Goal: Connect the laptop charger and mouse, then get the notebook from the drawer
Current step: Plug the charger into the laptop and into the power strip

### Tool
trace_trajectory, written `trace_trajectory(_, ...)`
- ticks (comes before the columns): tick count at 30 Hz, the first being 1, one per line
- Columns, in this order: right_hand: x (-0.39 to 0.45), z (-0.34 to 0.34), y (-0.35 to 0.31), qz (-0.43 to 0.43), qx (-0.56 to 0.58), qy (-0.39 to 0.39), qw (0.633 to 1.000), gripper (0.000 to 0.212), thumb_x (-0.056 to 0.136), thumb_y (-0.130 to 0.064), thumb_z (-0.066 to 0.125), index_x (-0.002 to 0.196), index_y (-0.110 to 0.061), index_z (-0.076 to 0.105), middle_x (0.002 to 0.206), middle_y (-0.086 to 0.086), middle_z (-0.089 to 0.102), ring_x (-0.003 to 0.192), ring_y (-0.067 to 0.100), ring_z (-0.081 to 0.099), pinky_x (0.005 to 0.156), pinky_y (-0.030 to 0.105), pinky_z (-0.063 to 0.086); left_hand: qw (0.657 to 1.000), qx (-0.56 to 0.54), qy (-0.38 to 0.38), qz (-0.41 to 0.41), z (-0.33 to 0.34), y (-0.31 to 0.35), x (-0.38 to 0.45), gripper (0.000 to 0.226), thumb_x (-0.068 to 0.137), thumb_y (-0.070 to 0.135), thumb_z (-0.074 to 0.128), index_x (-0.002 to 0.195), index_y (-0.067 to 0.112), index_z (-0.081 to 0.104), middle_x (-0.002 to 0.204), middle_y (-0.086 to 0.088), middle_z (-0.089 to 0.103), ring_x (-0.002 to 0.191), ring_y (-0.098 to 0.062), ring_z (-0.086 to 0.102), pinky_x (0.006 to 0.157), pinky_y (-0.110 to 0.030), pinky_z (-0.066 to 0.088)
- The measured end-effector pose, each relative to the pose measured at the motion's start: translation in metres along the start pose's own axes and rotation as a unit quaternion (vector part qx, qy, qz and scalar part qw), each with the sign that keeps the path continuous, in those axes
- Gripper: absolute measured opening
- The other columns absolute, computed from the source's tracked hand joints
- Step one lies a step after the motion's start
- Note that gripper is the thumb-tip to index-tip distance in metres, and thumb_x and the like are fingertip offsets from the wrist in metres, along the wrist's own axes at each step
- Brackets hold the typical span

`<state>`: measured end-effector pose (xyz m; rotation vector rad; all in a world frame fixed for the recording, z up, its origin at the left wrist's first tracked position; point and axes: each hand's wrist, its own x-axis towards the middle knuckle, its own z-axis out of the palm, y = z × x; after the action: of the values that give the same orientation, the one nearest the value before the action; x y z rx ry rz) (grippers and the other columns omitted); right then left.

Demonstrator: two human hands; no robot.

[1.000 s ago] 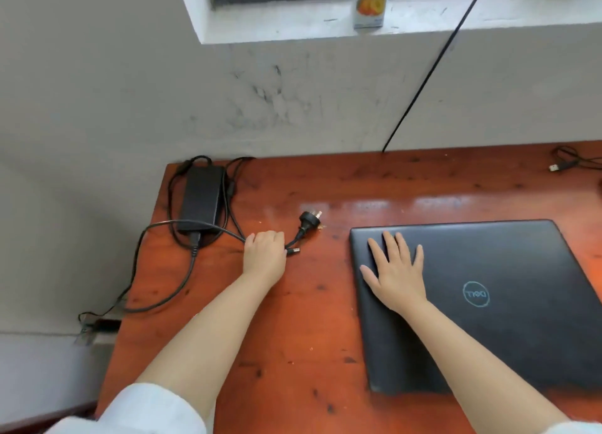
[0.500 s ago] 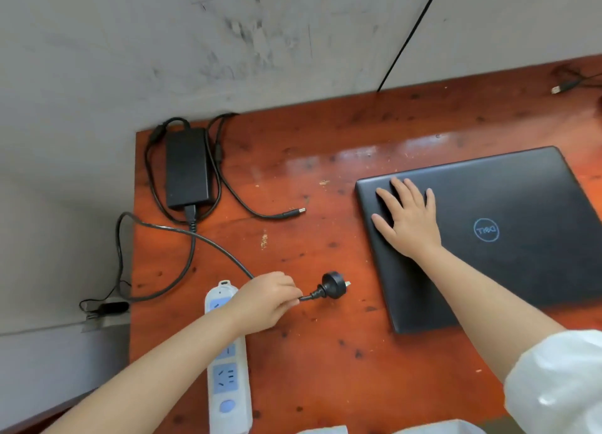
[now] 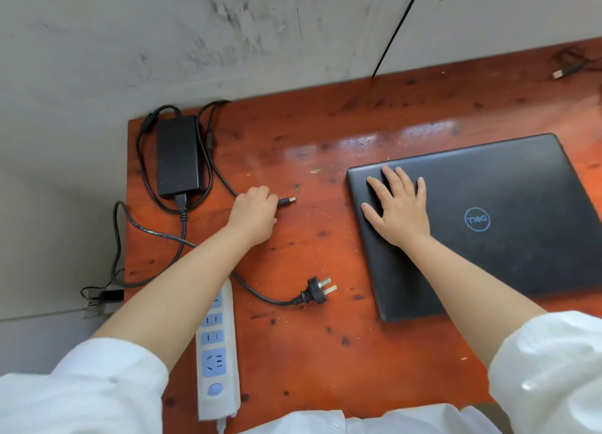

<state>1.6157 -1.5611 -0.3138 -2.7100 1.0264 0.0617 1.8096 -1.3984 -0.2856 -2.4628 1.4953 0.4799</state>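
I see the power strip [image 3: 217, 352] nearest at 7 o'clock, wall plug [image 3: 316, 291] loose beside it. L hand [image 3: 254, 214] closed on the charger's barrel tip [image 3: 288, 201]; R hand [image 3: 399, 210] flat, fingers spread, on shut laptop [image 3: 508, 218] at 3. Charger brick [image 3: 177, 157] at 11.

Probably office: desk [image 3: 374, 114], laptop [image 3: 521, 254]

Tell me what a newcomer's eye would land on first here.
The closed black laptop on the right of the red-brown desk, with the right hand flat on its lid. Then the left hand gripping the charger's barrel connector mid-desk, while the wall plug lies loose beside the white power strip.
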Motion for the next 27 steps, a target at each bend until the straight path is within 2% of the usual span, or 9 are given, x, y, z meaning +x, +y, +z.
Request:
trace_trajectory(3,0.001,-0.001,0.0,-0.007,0.003,0.003,1.0,0.053,0.09,-0.037,0.049,0.137,-0.018,0.037,0.152,0.012,0.026,0.142,0.029,0.016,0.113,0.057,0.004,0.999,0.036,0.007,0.027,-0.002,-0.003,0.005,0.022,0.095,0.016,0.042,0.111,0.005,0.054,0.114,-0.013,0.058,0.108,-0.032,0.052,0.089,-0.04,0.04)
trace_trajectory(8,0.0,-0.001,0.0,-0.011,0.005,0.011,1.0,0.052,0.088,-0.039,0.048,0.134,-0.015,0.042,0.149,0.016,0.032,0.14,0.032,0.022,0.111,0.06,0.008,0.991,-0.038,0.075,0.102,-0.015,0.036,0.019,0.016,0.094,0.01,0.042,0.101,0.002,0.053,0.098,-0.02,0.066,0.09,-0.036,0.059,0.079,-0.041,0.038)
trace_trajectory(10,-0.001,-0.003,0.0,-0.009,0.005,0.012,1.0,0.055,0.084,-0.041,0.042,0.133,-0.014,0.044,0.148,0.016,0.034,0.139,0.033,0.024,0.111,0.06,0.01,0.992,-0.04,0.075,0.092,-0.016,0.057,0.027,0.015,0.092,0.006,0.041,0.101,0.003,0.053,0.101,-0.018,0.066,0.093,-0.035,0.058,0.079,-0.041,0.038)
trace_trajectory(13,-0.001,-0.002,0.0,-0.012,0.012,0.014,1.0,0.053,0.084,-0.038,0.046,0.132,-0.014,0.046,0.147,0.017,0.036,0.138,0.035,0.026,0.11,0.061,0.011,0.993,-0.044,0.061,0.086,-0.01,0.067,0.039,0.017,0.094,0.009,0.04,0.104,0.005,0.053,0.108,-0.015,0.065,0.1,-0.033,0.056,0.081,-0.04,0.04)
trace_trajectory(17,-0.001,-0.003,0.0,-0.013,0.022,0.018,0.999,0.051,0.084,-0.035,0.052,0.13,-0.012,0.048,0.146,0.018,0.037,0.137,0.037,0.028,0.109,0.063,0.012,0.991,-0.096,0.072,0.06,-0.006,0.067,0.048,0.023,0.097,0.014,0.038,0.107,0.003,0.055,0.111,-0.016,0.063,0.104,-0.032,0.054,0.084,-0.04,0.039)
trace_trajectory(21,0.0,-0.004,-0.002,-0.013,0.018,0.018,1.0,0.054,0.081,-0.038,0.046,0.128,-0.012,0.051,0.143,0.019,0.041,0.135,0.038,0.031,0.108,0.064,0.015,0.982,-0.165,0.082,0.048,-0.002,0.067,0.052,0.027,0.095,0.011,0.042,0.112,-0.002,0.058,0.119,-0.018,0.057,0.111,-0.029,0.046,0.09,-0.041,0.04)
trace_trajectory(27,0.001,-0.005,-0.002,-0.009,0.017,0.008,1.0,0.054,0.081,-0.037,0.047,0.128,-0.011,0.051,0.144,0.019,0.04,0.135,0.038,0.032,0.108,0.064,0.015,0.981,-0.165,0.085,0.055,0.001,0.066,0.052,0.025,0.095,0.013,0.044,0.112,-0.001,0.057,0.114,-0.018,0.059,0.109,-0.03,0.047,0.092,-0.041,0.039)
